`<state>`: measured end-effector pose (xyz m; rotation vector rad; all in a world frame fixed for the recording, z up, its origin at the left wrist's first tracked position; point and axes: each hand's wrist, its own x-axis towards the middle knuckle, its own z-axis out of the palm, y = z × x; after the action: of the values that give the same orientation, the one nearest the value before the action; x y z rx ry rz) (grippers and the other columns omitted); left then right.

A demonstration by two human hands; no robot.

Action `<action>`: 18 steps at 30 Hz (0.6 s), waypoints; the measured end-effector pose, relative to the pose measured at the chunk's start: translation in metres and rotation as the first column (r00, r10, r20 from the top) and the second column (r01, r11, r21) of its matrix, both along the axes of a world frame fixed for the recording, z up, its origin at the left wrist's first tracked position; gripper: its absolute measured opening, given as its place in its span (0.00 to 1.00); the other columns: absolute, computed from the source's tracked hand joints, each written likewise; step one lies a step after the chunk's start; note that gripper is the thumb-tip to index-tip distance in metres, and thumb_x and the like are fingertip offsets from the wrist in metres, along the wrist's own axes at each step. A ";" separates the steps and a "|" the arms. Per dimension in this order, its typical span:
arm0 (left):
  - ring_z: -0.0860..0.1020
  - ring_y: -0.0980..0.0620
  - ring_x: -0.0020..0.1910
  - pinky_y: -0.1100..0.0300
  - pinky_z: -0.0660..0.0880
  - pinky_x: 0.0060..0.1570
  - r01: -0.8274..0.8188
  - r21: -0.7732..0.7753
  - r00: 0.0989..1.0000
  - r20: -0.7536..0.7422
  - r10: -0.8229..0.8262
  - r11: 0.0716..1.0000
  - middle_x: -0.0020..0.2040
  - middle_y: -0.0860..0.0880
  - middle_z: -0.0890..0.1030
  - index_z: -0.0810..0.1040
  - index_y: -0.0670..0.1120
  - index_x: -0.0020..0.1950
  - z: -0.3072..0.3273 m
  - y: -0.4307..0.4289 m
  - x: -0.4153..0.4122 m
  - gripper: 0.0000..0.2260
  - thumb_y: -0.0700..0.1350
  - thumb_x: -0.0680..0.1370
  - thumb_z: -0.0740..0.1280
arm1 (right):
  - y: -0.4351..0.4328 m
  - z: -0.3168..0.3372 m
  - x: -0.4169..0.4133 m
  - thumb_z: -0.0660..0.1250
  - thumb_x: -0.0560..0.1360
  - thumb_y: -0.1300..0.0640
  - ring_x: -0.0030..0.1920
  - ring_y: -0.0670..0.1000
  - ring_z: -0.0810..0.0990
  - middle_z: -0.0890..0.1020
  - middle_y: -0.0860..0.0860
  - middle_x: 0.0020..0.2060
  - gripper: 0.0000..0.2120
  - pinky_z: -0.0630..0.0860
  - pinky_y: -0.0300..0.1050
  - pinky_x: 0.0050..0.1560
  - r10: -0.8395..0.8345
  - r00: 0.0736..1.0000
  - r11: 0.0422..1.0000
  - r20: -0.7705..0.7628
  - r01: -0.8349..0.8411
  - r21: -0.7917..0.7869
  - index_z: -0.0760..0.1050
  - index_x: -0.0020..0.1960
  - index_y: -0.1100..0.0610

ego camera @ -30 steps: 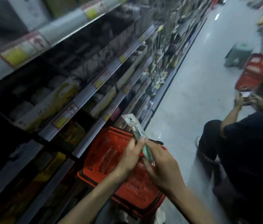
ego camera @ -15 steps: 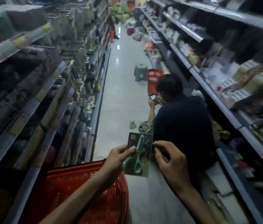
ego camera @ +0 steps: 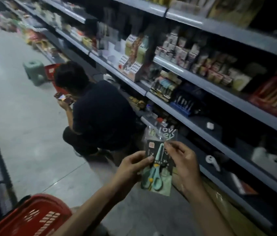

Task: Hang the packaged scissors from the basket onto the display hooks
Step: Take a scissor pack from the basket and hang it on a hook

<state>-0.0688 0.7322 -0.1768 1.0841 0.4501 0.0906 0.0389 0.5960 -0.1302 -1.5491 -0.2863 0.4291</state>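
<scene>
Head camera is showing a grey aisle floor (ego camera: 23, 133), shelves (ego camera: 193, 106) running along the right, one red basket (ego camera: 32, 217) near left, and the left hand (ego camera: 131, 166) and right hand (ego camera: 183, 159) both pinching one scissors pack (ego camera: 158, 181).

Mint packaged scissors (ego camera: 158, 166) upright (blades up), above floor.

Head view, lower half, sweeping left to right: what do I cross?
red basket → left hand → packaged scissors → right hand → shelving
</scene>
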 end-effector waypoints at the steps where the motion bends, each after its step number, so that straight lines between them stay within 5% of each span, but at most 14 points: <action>1: 0.85 0.39 0.58 0.46 0.78 0.58 0.042 0.049 0.999 0.005 -0.043 0.998 0.58 0.39 0.86 0.84 0.43 0.59 0.001 -0.013 0.011 0.11 0.48 0.81 0.73 | -0.019 0.001 0.005 0.73 0.78 0.55 0.48 0.60 0.88 0.88 0.56 0.46 0.03 0.84 0.55 0.50 -0.058 0.998 0.998 0.015 0.058 -0.004 0.86 0.50 0.52; 5: 0.85 0.44 0.54 0.49 0.83 0.55 0.164 0.281 0.984 0.018 -0.176 0.945 0.54 0.44 0.87 0.86 0.43 0.56 0.008 -0.066 0.057 0.06 0.43 0.82 0.71 | -0.099 0.001 0.028 0.74 0.78 0.54 0.48 0.56 0.88 0.89 0.53 0.46 0.04 0.84 0.57 0.54 -0.245 0.968 0.969 0.049 0.247 -0.031 0.86 0.51 0.53; 10: 0.86 0.49 0.53 0.49 0.83 0.56 0.297 0.498 0.924 0.065 -0.376 0.815 0.53 0.49 0.87 0.86 0.46 0.57 0.025 -0.156 0.124 0.06 0.43 0.84 0.69 | -0.217 0.004 0.057 0.75 0.77 0.56 0.53 0.51 0.87 0.89 0.50 0.47 0.05 0.82 0.48 0.56 -0.450 0.890 0.892 0.068 0.452 -0.019 0.86 0.52 0.55; 13: 0.86 0.51 0.51 0.56 0.83 0.52 0.326 0.529 0.893 0.099 -0.438 0.784 0.51 0.49 0.88 0.86 0.46 0.55 0.039 -0.228 0.162 0.05 0.43 0.82 0.71 | -0.297 0.008 0.070 0.74 0.77 0.59 0.51 0.48 0.87 0.89 0.49 0.47 0.03 0.81 0.36 0.50 -0.545 0.835 0.838 0.081 0.546 0.008 0.86 0.50 0.55; 18: 0.86 0.50 0.47 0.57 0.83 0.49 0.390 0.539 0.836 0.134 -0.533 0.747 0.46 0.46 0.88 0.85 0.41 0.50 0.055 -0.364 0.215 0.04 0.41 0.81 0.73 | -0.424 0.017 0.085 0.75 0.76 0.59 0.48 0.44 0.86 0.89 0.47 0.45 0.03 0.79 0.33 0.46 -0.666 0.739 0.745 0.101 0.666 0.040 0.86 0.47 0.53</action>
<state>0.1465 0.3680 -0.1217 1.6401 -0.1339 -0.0945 0.1237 0.1721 -0.1135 -1.5599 0.2011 -0.2308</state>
